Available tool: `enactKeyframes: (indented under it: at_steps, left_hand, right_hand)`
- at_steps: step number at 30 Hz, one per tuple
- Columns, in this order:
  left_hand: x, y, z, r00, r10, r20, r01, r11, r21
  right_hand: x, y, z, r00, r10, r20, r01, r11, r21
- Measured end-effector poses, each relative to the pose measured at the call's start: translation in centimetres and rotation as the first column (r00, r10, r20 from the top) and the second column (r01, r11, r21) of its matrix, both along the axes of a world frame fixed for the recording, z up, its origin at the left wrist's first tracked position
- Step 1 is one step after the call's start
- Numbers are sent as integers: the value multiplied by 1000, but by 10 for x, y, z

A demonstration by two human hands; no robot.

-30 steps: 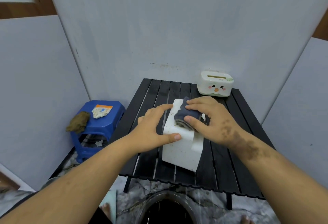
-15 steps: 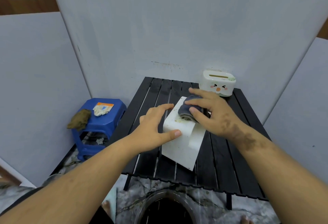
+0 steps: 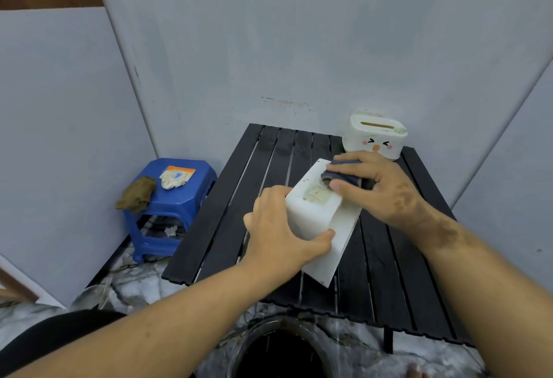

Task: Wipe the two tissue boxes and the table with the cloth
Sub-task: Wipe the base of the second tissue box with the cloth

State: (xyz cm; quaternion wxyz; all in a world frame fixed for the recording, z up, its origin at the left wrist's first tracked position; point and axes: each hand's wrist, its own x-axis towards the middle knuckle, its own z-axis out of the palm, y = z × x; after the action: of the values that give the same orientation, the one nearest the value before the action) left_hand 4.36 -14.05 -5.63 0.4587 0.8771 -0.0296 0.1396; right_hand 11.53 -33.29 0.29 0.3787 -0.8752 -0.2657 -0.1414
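The right hand (image 3: 386,189) presses a folded dark grey-blue cloth (image 3: 344,175) onto the top of a plain white tissue box (image 3: 314,216); the fingers are closed over the soft wad and the thumb tip lies on the box top. The left hand (image 3: 278,228) grips the same box from its left side, thumb on the near face and fingers wrapped around the far-left edge, so the hold is firm and quite wide. This box is a smooth, matte block with rounded corners. Its top shows a rectangular, yellowish, stained patch just beside the cloth. A flat white panel (image 3: 338,246) of the box spreads out at its lower right, lying on the table.

The box stands near the middle of a black table (image 3: 263,186) made of long narrow slats with thin gaps between them. At the far right corner of the table stands the second tissue box (image 3: 374,137), white and glossy, rounded like a toaster, with a slot on top and a small cartoon face on the front.

To the left, on the floor, stands a blue plastic stool (image 3: 167,207), which carries a crumpled brown rag (image 3: 136,193) and a wrinkled white packet (image 3: 176,175).
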Motion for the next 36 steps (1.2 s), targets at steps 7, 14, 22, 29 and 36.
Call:
enactKeyframes:
  at_steps: [7,14,22,29,36]
  left_hand:
    - [0,5,-9,998,13,-62,-29,963,-266]
    - [0,2,-8,999,6,-36,-17,955,-297]
    - [2,1,-13,997,11,-82,-39,938,-345]
    - [2,1,-15,997,7,-77,-36,924,-381]
    - [1,0,-14,998,-13,-62,-15,901,-434]
  right_hand:
    - [-15,17,6,984,167,59,-160,981,-114]
    - [-12,43,1,994,44,97,-24,980,-196]
    - [11,37,7,995,-82,60,91,984,-156]
    - [13,38,16,999,12,35,-6,988,-155]
    - [-20,60,12,989,138,56,-113,942,-317]
